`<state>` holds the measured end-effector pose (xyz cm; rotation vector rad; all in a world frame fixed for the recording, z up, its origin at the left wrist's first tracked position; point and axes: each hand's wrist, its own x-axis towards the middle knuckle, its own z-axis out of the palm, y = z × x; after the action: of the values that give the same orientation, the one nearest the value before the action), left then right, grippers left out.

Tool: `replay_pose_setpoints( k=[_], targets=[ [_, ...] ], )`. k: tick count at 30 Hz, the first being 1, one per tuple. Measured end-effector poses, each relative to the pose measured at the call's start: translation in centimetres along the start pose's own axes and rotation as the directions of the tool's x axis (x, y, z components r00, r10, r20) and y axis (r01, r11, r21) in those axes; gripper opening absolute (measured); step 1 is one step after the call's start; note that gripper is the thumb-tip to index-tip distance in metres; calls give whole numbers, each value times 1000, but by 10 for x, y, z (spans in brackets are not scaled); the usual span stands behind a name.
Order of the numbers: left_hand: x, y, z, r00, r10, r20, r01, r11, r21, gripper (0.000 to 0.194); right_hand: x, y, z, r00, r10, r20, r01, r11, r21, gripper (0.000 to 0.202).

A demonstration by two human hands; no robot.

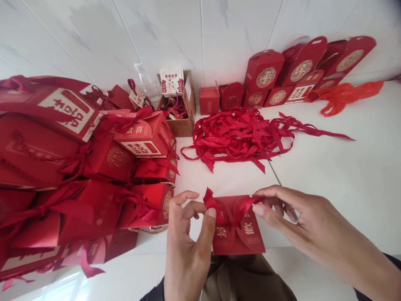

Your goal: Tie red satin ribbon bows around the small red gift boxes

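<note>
A small red gift box with folded-in flaps and gold characters stands near the front edge of the white table, in front of me. A red ribbon runs through the middle of its top, one end out to each side. My left hand is at the box's left, thumb against the ribbon's left end, which sticks up past the thumb; the index finger is bent close by. On the other side, my right hand pinches the right end between thumb and forefinger, while its other fingers curl.
Many ribboned red gift boxes are piled at the left. A heap of red ribbons lies beyond my hands. A cardboard box and several red boxes line the tiled wall, near a red plastic bag.
</note>
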<state>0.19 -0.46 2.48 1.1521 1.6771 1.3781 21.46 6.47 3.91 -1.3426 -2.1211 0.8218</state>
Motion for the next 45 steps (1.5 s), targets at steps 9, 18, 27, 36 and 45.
replay_pose_setpoints(
  k=[9, 18, 27, 36, 45],
  targets=[
    [1, -1, -5, 983, 147, 107, -167, 962, 216, 8, -2, -1, 10, 998, -39, -38, 39, 999, -17, 20],
    [-2, 2, 3, 976, 207, -65, -196, 969, 149, 11, -6, -17, 4, 999, -29, -22, 31, 996, 78, 12],
    [-2, 11, 11, 974, 184, -128, -194, 978, -71, 23, -2, -20, 6, 1000, -2, -26, 5, 993, 116, 11],
    [-3, 13, 17, 932, 357, -64, -362, 926, -105, 57, 1, -42, 9, 978, -209, -1, 205, 959, 197, 16],
    [11, 9, 4, 939, 276, 205, -312, 933, 177, 13, 6, -39, 11, 965, -256, -62, 263, 949, 173, 11]
  ],
)
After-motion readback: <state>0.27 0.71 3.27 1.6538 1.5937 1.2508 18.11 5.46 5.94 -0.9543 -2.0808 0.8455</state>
